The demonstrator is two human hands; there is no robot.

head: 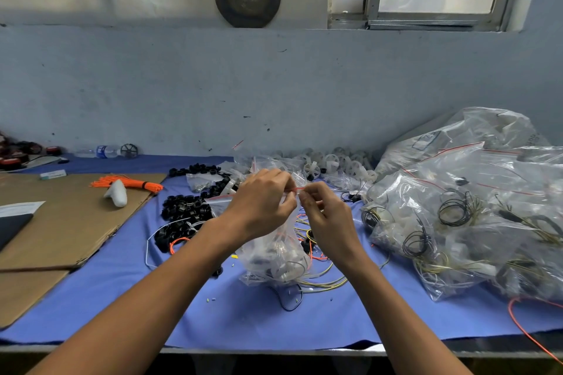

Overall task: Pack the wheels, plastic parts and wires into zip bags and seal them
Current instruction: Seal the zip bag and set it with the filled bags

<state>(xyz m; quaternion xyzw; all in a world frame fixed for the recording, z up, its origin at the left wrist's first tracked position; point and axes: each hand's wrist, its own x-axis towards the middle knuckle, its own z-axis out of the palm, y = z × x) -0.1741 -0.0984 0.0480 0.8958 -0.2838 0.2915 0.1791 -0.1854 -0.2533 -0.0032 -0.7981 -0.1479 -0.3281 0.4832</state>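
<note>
A clear zip bag (275, 256) holding white plastic parts and wires stands on the blue cloth at the centre. My left hand (262, 201) and my right hand (323, 213) both pinch its red zip strip at the top, fingertips close together. Loose yellow, orange and black wires (323, 281) lie around the bag's base. Black wheels (182, 210) are heaped to the left of the bag. White wheel-shaped plastic parts (332, 161) are piled behind it near the wall.
Several filled zip bags (457, 216) are stacked at the right. A cardboard sheet (61, 222) lies at the left with an orange tie bundle (131, 183) and a white object (117, 193). A water bottle (103, 151) lies by the wall. An orange wire (524, 329) trails off the front right edge.
</note>
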